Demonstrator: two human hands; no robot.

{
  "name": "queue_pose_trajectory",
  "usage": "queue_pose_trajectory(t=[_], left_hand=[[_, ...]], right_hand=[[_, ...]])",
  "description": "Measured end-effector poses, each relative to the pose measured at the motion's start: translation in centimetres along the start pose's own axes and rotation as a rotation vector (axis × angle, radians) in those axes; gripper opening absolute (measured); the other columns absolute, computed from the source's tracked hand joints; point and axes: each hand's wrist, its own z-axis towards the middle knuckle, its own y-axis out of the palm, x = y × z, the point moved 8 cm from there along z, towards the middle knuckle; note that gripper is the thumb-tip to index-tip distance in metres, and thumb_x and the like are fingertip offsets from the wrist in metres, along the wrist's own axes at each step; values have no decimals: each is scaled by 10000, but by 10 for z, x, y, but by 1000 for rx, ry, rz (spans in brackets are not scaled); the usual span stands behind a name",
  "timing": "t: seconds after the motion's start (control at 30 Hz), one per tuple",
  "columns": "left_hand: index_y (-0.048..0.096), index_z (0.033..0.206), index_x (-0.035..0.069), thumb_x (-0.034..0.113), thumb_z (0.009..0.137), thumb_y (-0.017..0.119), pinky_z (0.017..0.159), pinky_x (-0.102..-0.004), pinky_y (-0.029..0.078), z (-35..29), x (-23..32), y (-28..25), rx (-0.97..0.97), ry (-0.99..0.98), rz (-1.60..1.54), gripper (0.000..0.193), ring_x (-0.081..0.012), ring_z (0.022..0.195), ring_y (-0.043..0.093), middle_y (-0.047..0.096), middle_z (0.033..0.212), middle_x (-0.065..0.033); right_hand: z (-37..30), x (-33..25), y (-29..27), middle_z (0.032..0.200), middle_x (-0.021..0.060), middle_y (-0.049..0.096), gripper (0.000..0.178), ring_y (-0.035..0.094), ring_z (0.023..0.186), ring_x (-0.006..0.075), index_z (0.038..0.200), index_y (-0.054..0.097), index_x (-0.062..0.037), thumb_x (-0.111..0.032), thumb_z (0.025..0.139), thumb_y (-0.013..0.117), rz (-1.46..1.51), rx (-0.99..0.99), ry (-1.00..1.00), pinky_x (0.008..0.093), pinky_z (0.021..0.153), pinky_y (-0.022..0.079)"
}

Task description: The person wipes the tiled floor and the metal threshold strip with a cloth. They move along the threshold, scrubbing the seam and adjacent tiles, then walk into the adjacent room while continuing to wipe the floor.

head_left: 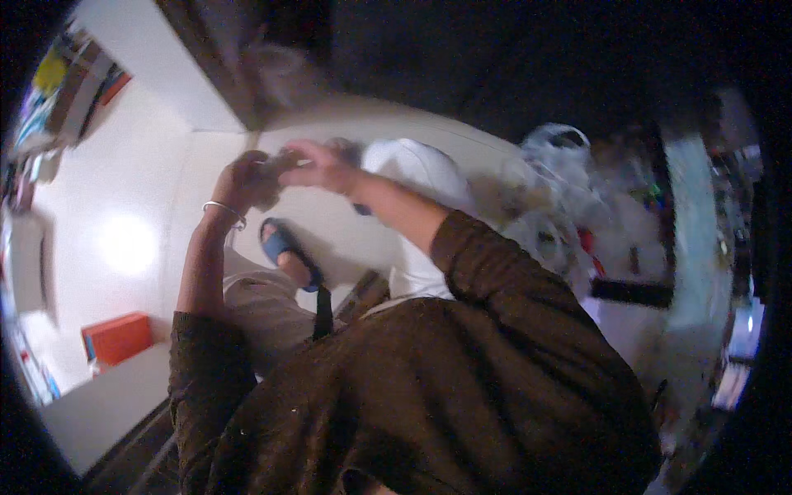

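My left hand (243, 177), with a bracelet (224, 213) at its wrist, is raised in front of me with its fingers curled. Close on its right is my right hand (323, 169), its thumb and fingers bent toward the left one. Between the two is a small greyish-brown blurred thing (270, 180); its kind cannot be made out, and both hands seem closed on it. Below them, a foot in a blue slipper (285, 247) rests on the pale floor. A white rounded shape (417, 177), possibly a trouser leg, lies below my right forearm.
Clear plastic bags (557, 177) are heaped on the right beside a dark area. On the left, a white surface (99, 198) reflects a bright light, and an orange-red box (117, 337) stands near its lower edge. Assorted items (70, 103) crowd the upper left.
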Motion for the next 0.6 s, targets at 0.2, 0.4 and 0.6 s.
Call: queue_pose_trajectory(t=[0.2,0.4,0.6], left_hand=[[508,1208,-34,181,851,654,743,-347,546,23,-23,56,-96,-41,-336,442,-213,902,646,635,1065,-126],[517,1244,10,225,876,641,821,-372,534,23,0,24,73,-53,-217,444,-225,1085,586,593,1180,-115],[475,1293,5,287,932,530,921,-395,480,28,40,-18,162,2,-413,462,-264,1199,506,522,1295,-147]], right_hand=[[-35,16,-17,1064,143,639,673,611,964,261,1166,523,-14,-325,650,822,-303,291,-217,356,867,474],[-37,88,-49,863,79,680,337,640,813,191,965,610,-28,-287,774,710,-45,368,136,329,741,506],[-59,216,-187,877,64,652,238,627,732,176,986,591,-45,-195,803,618,-7,415,393,323,602,519]])
